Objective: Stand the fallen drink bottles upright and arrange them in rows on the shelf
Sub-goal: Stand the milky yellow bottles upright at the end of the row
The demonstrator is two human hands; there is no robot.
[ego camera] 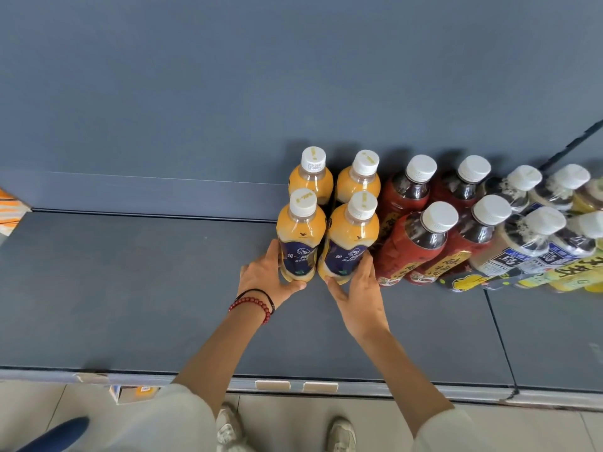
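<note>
Fingers of the left hand [265, 279] and right hand [360, 296] were wrapped low around the two front orange bottles [301, 236], upright at the shelf's [130, 288] three o'clock side; full, smooth-labelled and likely heavy and slippery, they suited that low-body grip.

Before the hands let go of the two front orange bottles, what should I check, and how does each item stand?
1. Left hand on front-left orange bottle: ok.
2. Right hand on front-right orange bottle: ok.
3. Both front bottles upright, caps up: ok.
4. Lined up in front of the two rear orange bottles: ok.
5. Front edge level with the red-label bottles: ok.
6. Any bottle left lying on the shelf: none seen, ok.
</note>
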